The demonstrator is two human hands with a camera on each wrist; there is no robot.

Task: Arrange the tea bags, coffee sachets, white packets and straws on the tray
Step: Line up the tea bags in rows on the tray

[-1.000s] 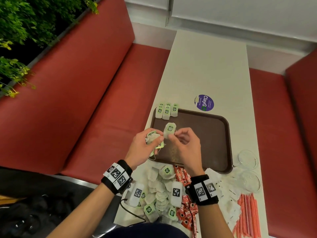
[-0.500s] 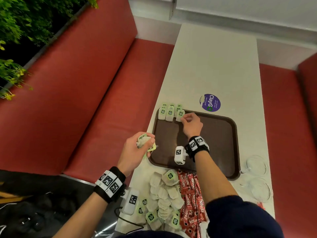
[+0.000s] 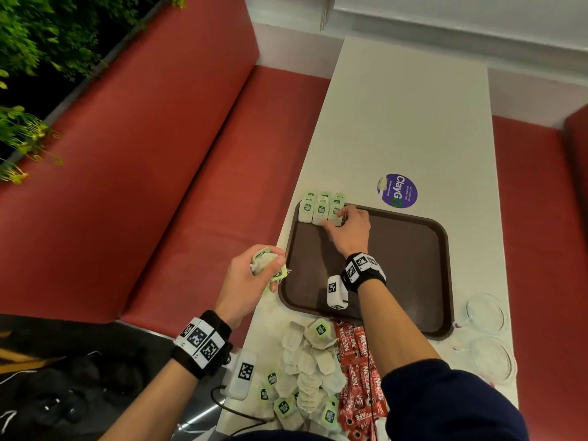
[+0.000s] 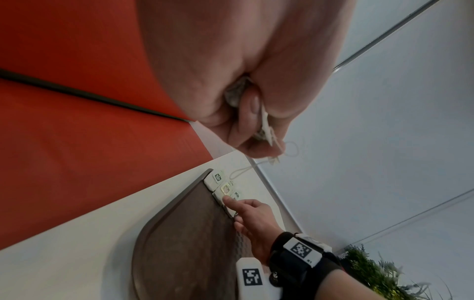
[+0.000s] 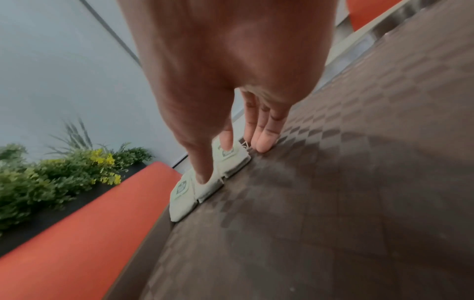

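Observation:
A brown tray (image 3: 413, 256) lies on the white table. Green-tagged tea bags (image 3: 320, 209) stand in a row at its far left corner, some overlapping the rim. My right hand (image 3: 342, 218) rests on that row with straight fingers; in the right wrist view the thumb and a fingertip (image 5: 227, 145) press on tea bags (image 5: 212, 180). My left hand (image 3: 261, 268) hovers by the tray's left edge and grips a bunch of tea bags (image 4: 259, 125), a string dangling. Loose tea bags (image 3: 305, 364) and red coffee sachets (image 3: 358, 351) lie near me.
Clear plastic cups (image 3: 486, 313) stand right of the tray. A purple round sticker (image 3: 397, 190) marks the table beyond it. Red bench seats (image 3: 191, 186) flank the table, and plants (image 3: 38, 43) line the far left. My sleeve hides the table's near right corner.
My right hand took a tea bag from beside the left hand and carried it to the tray's far left corner, where it now rests on the row. The left hand stayed put.

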